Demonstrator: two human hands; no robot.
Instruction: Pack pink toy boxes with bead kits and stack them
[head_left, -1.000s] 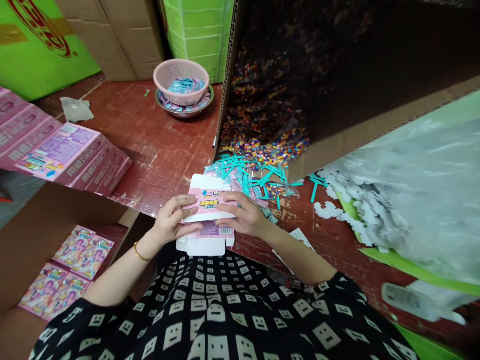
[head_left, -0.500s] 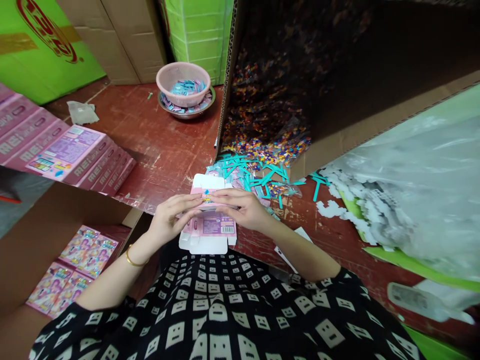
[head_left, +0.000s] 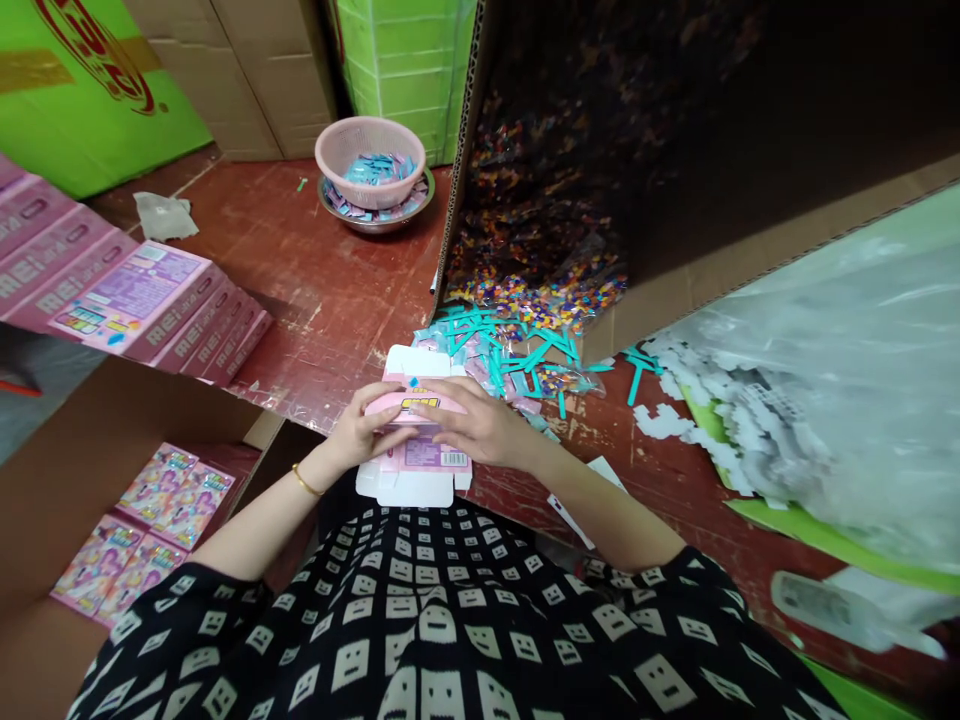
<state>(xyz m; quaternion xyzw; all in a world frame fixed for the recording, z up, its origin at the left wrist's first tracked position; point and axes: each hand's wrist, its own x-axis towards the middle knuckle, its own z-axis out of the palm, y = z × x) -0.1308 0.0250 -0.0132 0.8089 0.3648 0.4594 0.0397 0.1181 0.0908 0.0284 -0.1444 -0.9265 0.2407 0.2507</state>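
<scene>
Between both hands is a small pink carton (head_left: 409, 403) with yellow lettering, its near side squeezed by my fingers. My left hand (head_left: 365, 425) grips its left end, thumb below and fingers over the top. My right hand (head_left: 480, 425) holds the right end in the same way. Beneath it lies a flattened pink and purple carton (head_left: 424, 455) with a barcode and white flaps, at the table edge against my body. Whether anything is inside the held carton is hidden.
Teal plastic sticks (head_left: 536, 350) and small packets lie beyond my hands, before a big cardboard box (head_left: 675, 290) of bagged coloured beads. Pink boxes (head_left: 161, 300) are stacked left; an open carton (head_left: 45, 520) holds more below. A pink basket (head_left: 367, 190) sits in a metal bowl (head_left: 375, 225).
My fingers have shifted on the carton, and its pink printed side now tilts more into view. My left forearm has moved a little to the right.
</scene>
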